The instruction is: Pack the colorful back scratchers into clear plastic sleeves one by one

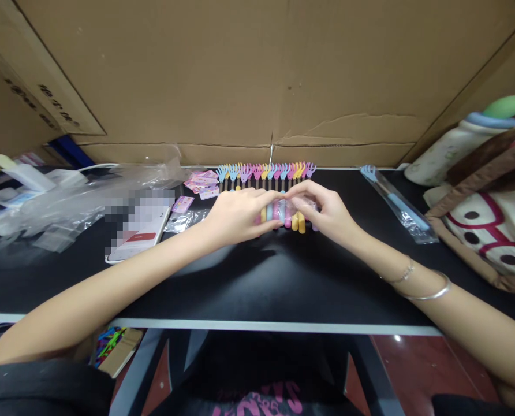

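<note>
A row of several pastel hand-shaped back scratchers (266,171) lies side by side on the black table (257,283), claw heads toward the cardboard wall. My left hand (235,215) and my right hand (327,214) meet above the handles of the row. Their fingertips pinch together on a small clear plastic sleeve (303,203), which is hard to make out. Both wrists rest low over the table; two bracelets circle my right wrist.
A bagged blue scratcher (396,202) lies to the right, beside a printed fabric bag (486,219). Left of the row are pink label cards (202,182), a phone (138,234) and crumpled clear bags (79,196). Cardboard (240,75) walls off the back.
</note>
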`<state>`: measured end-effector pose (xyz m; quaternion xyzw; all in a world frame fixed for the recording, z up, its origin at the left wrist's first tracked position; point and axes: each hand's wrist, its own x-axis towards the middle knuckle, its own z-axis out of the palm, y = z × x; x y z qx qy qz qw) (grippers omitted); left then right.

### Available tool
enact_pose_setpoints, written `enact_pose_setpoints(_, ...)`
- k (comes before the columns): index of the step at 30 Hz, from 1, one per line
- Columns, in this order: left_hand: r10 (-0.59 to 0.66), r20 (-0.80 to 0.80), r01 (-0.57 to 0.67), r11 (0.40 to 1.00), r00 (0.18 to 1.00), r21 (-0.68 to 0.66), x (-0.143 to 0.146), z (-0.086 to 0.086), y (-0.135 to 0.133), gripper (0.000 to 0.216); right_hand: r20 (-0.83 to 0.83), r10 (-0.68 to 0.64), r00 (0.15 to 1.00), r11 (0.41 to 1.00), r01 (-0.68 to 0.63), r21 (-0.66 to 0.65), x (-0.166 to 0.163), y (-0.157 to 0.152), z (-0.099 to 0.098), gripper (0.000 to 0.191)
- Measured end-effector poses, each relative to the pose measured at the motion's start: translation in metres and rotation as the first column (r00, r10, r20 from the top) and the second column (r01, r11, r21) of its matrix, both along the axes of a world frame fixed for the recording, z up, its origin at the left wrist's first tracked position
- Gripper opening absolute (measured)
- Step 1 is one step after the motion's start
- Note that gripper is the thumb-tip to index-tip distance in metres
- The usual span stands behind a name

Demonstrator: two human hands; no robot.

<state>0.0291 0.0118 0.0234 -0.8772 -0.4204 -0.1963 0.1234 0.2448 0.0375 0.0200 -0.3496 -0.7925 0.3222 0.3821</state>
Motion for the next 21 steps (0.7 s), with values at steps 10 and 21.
enact_pose_setpoints(10,-0.017,0.007,0.017,1.0,1.0,0.0,0.004,0.001,0.007,0.041,0.119,-0.001,0.993,0.962,-0.032,0.271,0.012,0.015,0.001,0.016)
enact_pose_setpoints(21,-0.041,-0.04,0.04,0.998,0.998,-0.041,0.004,-0.002,0.012,0.047,0.273,-0.066,0.96,0.816,-0.105,0.568,0.009,0.015,-0.002,0.009)
